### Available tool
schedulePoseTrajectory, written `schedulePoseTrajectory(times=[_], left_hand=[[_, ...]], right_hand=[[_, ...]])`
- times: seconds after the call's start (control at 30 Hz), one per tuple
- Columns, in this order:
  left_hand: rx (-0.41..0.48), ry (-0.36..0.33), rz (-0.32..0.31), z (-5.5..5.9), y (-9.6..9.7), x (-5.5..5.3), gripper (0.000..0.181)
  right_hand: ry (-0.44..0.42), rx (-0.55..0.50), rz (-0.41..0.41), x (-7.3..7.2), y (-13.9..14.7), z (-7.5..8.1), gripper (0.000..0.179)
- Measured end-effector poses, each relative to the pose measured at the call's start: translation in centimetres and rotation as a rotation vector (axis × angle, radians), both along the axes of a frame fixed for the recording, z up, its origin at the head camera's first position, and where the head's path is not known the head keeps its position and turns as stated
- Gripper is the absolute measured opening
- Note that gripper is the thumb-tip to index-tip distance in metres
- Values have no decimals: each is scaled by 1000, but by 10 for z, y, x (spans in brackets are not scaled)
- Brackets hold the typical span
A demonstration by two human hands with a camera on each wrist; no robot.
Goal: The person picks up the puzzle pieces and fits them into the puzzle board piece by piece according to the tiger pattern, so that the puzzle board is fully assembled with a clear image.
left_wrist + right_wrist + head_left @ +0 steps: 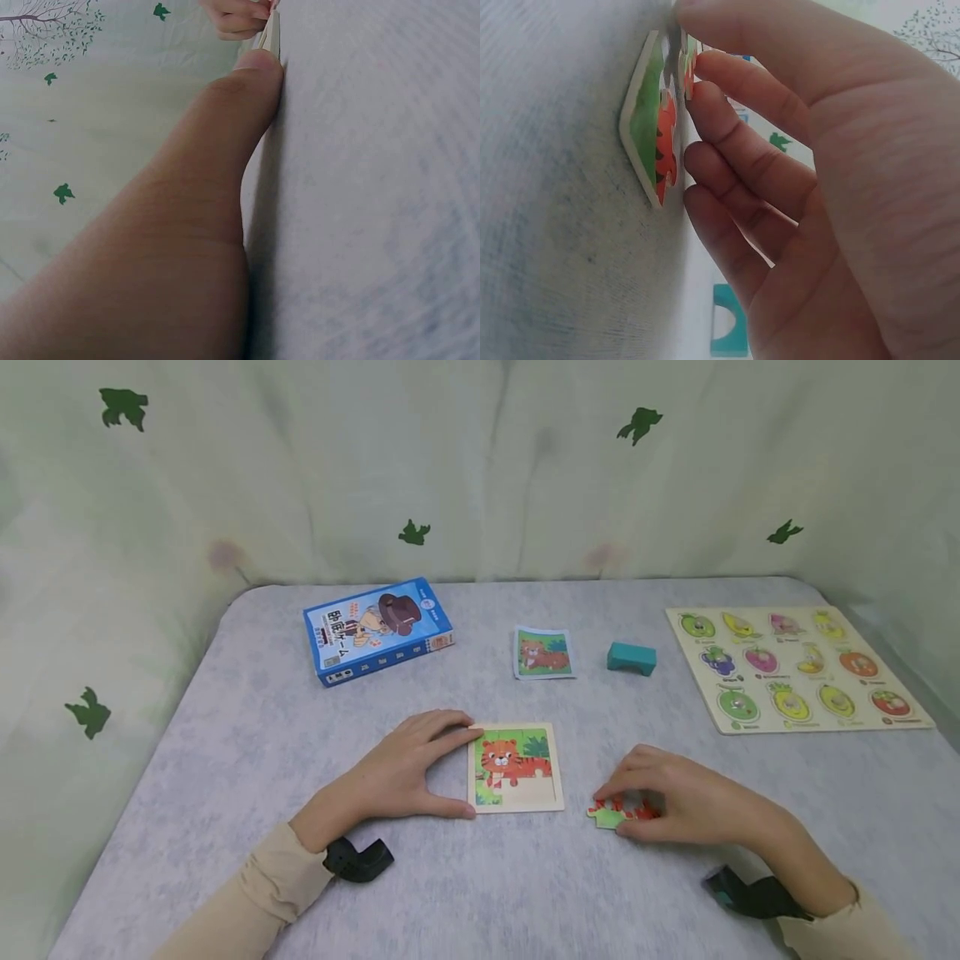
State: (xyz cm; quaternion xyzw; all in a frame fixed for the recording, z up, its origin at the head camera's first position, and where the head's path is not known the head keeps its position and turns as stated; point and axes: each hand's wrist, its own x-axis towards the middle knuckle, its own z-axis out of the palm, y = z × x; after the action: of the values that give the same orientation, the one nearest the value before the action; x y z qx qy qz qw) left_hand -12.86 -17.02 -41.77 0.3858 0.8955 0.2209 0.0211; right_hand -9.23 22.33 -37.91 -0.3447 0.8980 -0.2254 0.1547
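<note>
A small square tiger puzzle board [557, 768] in a pale wooden frame lies flat, its picture filled above and bare wood at lower right. My left hand [397, 768] holds its left side, thumb at the lower corner and a finger over the upper one. To the board's right, my right hand [675, 797] pinches a green and orange puzzle piece [609, 818] between thumb and fingertips, close over the table. Another puzzle piece [646, 131], green with striped orange, lies under that hand. In the left wrist view the thumb [217, 127] hides most of the board.
Behind the board lie a tiger picture card [544, 653] and a teal arch block [632, 658]. A blue game box [378, 631] is at back left. A fruit peg board [798, 672] occupies the right side. Curtains [480, 468] hang along the table's far edge.
</note>
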Motion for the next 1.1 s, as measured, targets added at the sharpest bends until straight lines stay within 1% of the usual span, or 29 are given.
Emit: schedulePoseTrajectory(times=[0.13,0.33,0.6,0.8,1.1], left_hand=[[1,-1,3,2,-1,-2,97],[-4,-21,0,0,0,0,97],[1,-1,6,0,0,2,97],[2,-1,7,-1,0,3,97],[6,12,4,0,0,3,97]], right_hand=[[21,-14,11,-2,-1,1,32],[24,-43,14,-2,-2,2,31],[66,-34,28,-3,-7,6,29],[103,-43,53,-6,-9,8,28],[130,-34,67,-10,-16,11,28]])
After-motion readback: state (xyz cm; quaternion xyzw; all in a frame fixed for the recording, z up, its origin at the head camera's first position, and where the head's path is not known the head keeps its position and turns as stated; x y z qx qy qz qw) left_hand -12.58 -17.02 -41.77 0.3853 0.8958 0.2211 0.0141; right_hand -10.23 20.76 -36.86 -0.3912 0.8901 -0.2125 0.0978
